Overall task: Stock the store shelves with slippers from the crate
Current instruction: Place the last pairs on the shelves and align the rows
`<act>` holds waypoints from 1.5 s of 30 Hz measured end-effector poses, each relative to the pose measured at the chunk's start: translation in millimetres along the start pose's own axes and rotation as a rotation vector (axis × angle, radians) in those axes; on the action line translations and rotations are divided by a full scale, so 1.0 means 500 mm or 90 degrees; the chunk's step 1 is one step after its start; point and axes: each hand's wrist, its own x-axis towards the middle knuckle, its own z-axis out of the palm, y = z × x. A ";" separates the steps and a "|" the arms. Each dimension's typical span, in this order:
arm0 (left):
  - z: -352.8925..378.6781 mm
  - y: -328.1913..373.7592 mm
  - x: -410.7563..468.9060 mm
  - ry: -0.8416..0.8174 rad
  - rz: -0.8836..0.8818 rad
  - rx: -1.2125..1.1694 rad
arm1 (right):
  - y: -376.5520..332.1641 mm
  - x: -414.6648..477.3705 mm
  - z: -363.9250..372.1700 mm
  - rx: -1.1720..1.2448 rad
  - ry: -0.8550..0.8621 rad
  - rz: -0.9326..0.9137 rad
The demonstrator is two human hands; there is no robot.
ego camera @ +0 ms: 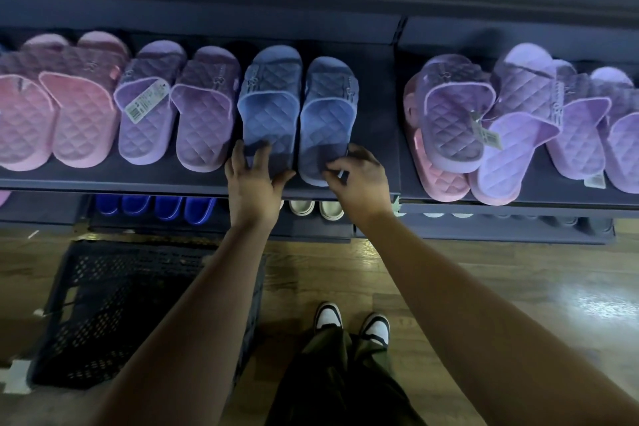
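Note:
A pair of blue quilted slippers stands side by side on the dark shelf (377,86), toes pointing to the back. My left hand (254,183) lies with spread fingers on the heel of the left blue slipper (268,104). My right hand (358,176) curls its fingers and thumb round the heel of the right blue slipper (326,114). The black perforated crate (86,287) stands on the floor at lower left, and no slippers show in its visible part.
Left of the blue pair stand a purple pair (176,111) and pink slippers (55,121). A loose pile of purple and pink slippers (484,128) fills the shelf section on the right. The lower shelf holds dark blue slippers (155,207) and white slippers (318,209). My shoes (349,322) stand on the wooden floor.

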 end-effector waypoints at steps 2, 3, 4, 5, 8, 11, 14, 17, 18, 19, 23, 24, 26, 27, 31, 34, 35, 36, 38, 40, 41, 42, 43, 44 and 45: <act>0.000 0.007 -0.005 -0.008 -0.016 0.013 | -0.001 -0.006 -0.004 -0.005 0.001 -0.015; 0.001 0.013 -0.008 -0.005 -0.020 0.026 | -0.003 -0.009 -0.008 -0.008 0.006 -0.021; 0.004 0.018 -0.011 0.004 -0.018 0.037 | -0.006 -0.013 -0.016 -0.003 0.026 -0.035; 0.006 0.026 -0.015 0.016 -0.011 0.042 | -0.009 -0.018 -0.025 0.012 0.060 -0.056; 0.017 0.062 -0.024 0.035 0.041 0.022 | -0.013 -0.029 -0.072 0.064 0.183 -0.103; 0.029 0.128 -0.027 0.049 0.117 -0.028 | -0.003 -0.029 -0.136 0.063 0.275 -0.117; 0.039 0.207 -0.030 0.048 0.159 -0.080 | 0.032 -0.028 -0.204 0.039 0.335 -0.107; 0.053 0.282 -0.034 0.040 0.187 -0.104 | 0.089 -0.031 -0.257 0.035 0.386 -0.055; 0.058 0.305 -0.035 0.037 0.196 -0.110 | 0.109 -0.035 -0.271 0.039 0.395 -0.039; 0.064 0.326 -0.037 0.035 0.203 -0.113 | 0.130 -0.040 -0.283 0.042 0.400 -0.031; 0.088 0.403 -0.047 -0.006 0.202 -0.131 | 0.206 -0.061 -0.314 0.048 0.375 0.044; 0.095 0.420 -0.048 -0.025 0.193 -0.136 | 0.224 -0.062 -0.319 0.048 0.362 0.068; 0.113 0.449 -0.045 -0.052 0.165 -0.142 | 0.255 -0.061 -0.329 0.053 0.324 0.090; 0.124 0.460 -0.041 -0.067 0.147 -0.138 | 0.267 -0.058 -0.334 0.056 0.297 0.090; 0.159 0.490 -0.024 -0.100 0.078 -0.137 | 0.292 -0.028 -0.350 0.017 0.189 0.065; 0.177 0.487 -0.019 -0.099 0.054 -0.155 | 0.298 0.003 -0.361 0.024 0.175 0.038; 0.181 0.481 -0.020 -0.099 0.050 -0.155 | 0.298 0.011 -0.365 0.028 0.178 0.034; 0.184 0.477 -0.024 -0.097 0.051 -0.152 | 0.299 0.019 -0.368 0.024 0.182 0.030; 0.186 0.471 -0.033 -0.093 0.056 -0.146 | 0.302 0.032 -0.371 0.005 0.190 0.013; 0.183 0.475 -0.041 -0.096 0.055 -0.148 | 0.303 0.044 -0.369 -0.023 0.188 -0.005; 0.182 0.478 -0.045 -0.095 0.050 -0.153 | 0.307 0.051 -0.363 -0.039 0.185 -0.007; 0.181 0.480 -0.048 -0.089 0.045 -0.159 | 0.311 0.057 -0.356 -0.056 0.184 -0.003; 0.179 0.481 -0.050 -0.079 0.044 -0.165 | 0.314 0.062 -0.349 -0.070 0.188 0.005; 0.177 0.481 -0.053 -0.067 0.046 -0.168 | 0.317 0.065 -0.342 -0.078 0.201 0.009; 0.175 0.479 -0.054 -0.057 0.049 -0.169 | 0.316 0.067 -0.337 -0.078 0.220 0.007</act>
